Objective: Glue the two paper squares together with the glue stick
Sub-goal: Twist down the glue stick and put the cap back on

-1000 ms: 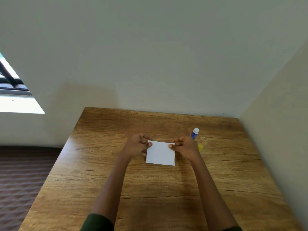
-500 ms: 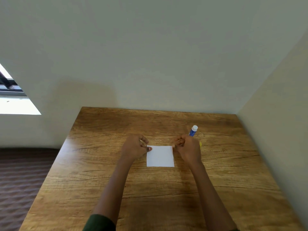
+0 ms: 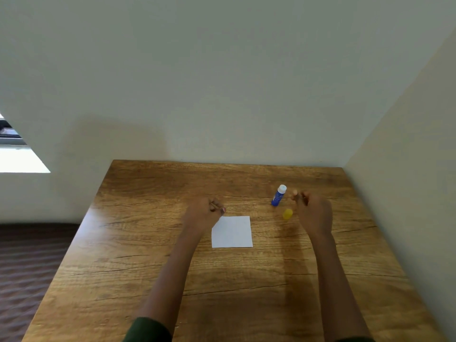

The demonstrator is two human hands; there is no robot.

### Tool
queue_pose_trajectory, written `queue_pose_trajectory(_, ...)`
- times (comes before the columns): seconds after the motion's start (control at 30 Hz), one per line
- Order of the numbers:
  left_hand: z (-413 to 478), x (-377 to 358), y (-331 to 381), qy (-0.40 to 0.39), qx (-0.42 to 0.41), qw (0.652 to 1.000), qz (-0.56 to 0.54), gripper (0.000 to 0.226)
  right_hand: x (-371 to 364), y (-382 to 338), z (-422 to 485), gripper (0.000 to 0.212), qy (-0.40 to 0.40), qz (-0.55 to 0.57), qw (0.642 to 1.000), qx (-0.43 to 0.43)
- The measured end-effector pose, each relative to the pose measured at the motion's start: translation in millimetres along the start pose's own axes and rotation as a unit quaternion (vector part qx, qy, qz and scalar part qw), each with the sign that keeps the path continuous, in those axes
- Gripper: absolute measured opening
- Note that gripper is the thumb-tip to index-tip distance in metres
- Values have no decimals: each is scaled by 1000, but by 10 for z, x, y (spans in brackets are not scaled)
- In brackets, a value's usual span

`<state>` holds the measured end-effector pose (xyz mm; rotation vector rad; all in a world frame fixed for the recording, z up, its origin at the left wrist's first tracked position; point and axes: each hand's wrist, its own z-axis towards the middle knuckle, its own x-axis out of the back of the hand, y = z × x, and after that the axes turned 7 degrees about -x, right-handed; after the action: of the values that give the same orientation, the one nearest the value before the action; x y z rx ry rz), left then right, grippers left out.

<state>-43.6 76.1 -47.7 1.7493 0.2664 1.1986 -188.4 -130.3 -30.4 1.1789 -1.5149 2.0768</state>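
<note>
A white paper square [image 3: 232, 232] lies flat on the wooden table [image 3: 148, 267]; I see only one sheet, so a second one may lie under it. My left hand [image 3: 203, 213] rests curled at the paper's top left corner, fingertips touching or just beside it. My right hand [image 3: 312, 213] hovers to the right of the paper, fingers loosely curled, holding nothing. The blue glue stick [image 3: 278, 195] with a white end stands tilted just left of my right fingertips. Its yellow cap [image 3: 287, 214] lies on the table below it.
The table is pushed into a corner, with a wall behind [image 3: 222, 95] and a wall along its right side [image 3: 407, 169]. The floor [image 3: 29, 267] drops away past the table's left edge.
My right hand has let go of the paper's right corner and moved right, up beside the glue stick. The paper now lies flat. My left hand stays at the left corner.
</note>
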Motion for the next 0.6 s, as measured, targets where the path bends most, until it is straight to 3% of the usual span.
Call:
queue_pose_trajectory(0.2,12,-123,102,-12,-40,999,-21,5,-128,-151,68,48,-91,43,995,4)
queue_pose_trajectory(0.37,-14,-201,169,-33,-59,997,-41,11,-254,-216,111,30,-75,92,993,-21)
queue_pose_trajectory(0.47,-16,-247,204,-34,-68,996,-46,3,-284,-231,119,26,-88,103,991,-11)
queue_pose_trajectory(0.6,-27,-338,293,-32,-71,990,-116,31,-239,-326,40,33,-123,138,982,26)
